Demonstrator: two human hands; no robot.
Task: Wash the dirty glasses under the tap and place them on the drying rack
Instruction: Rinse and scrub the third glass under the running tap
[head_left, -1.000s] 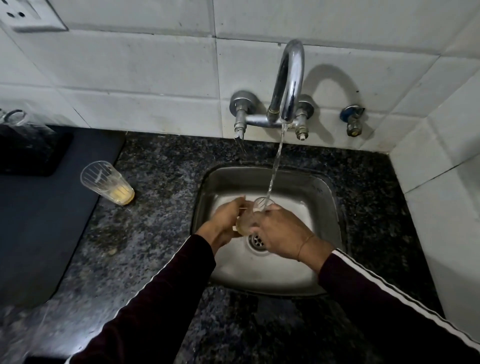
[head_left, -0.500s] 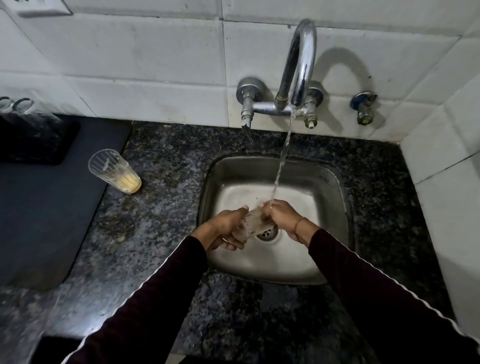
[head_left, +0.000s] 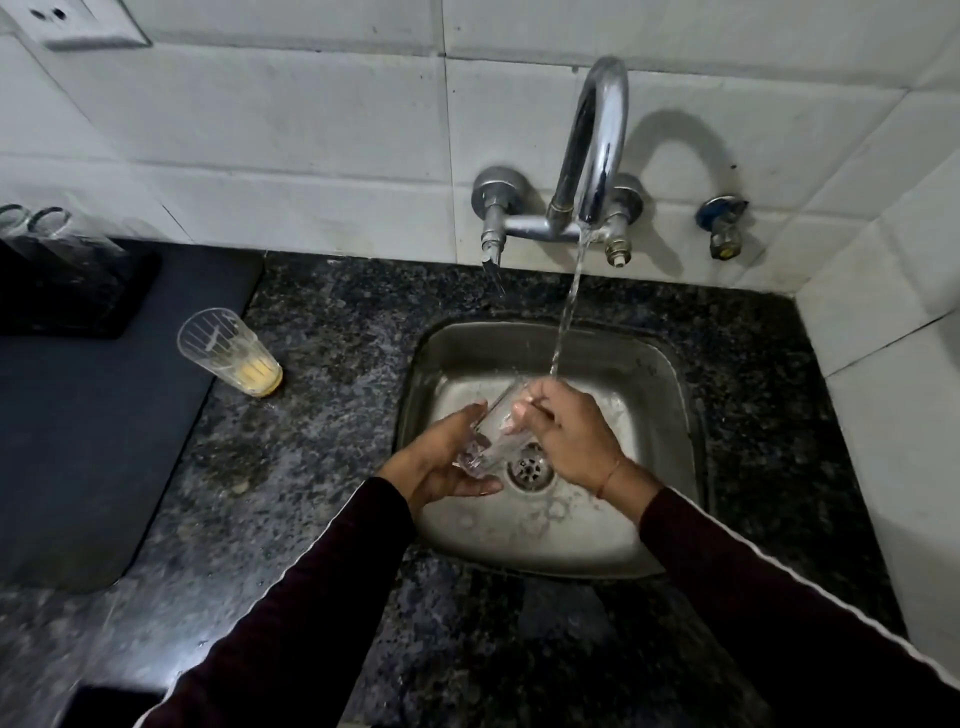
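Note:
A clear glass (head_left: 488, 441) is tilted over the steel sink (head_left: 670, 395), its rim up towards the falling water. My left hand (head_left: 441, 462) cups and grips its base from the left. My right hand (head_left: 569, 431) holds the rim end, with fingers curled over and into the mouth. Water runs from the chrome tap (head_left: 595, 150) onto my right hand and the rim. A second glass (head_left: 228, 351), with yellowish residue at the bottom, stands on the counter left of the sink.
A dark mat (head_left: 88, 441) covers the counter on the left. On its far corner sits a black rack (head_left: 67, 291) with upturned clear glasses (head_left: 41, 223). Speckled granite counter (head_left: 322, 441) surrounds the sink. A small valve (head_left: 722, 228) is on the tiled wall.
The glass has tipped from upright under the stream to lying tilted between both hands. My right hand shifted onto the rim end. The view moved a little.

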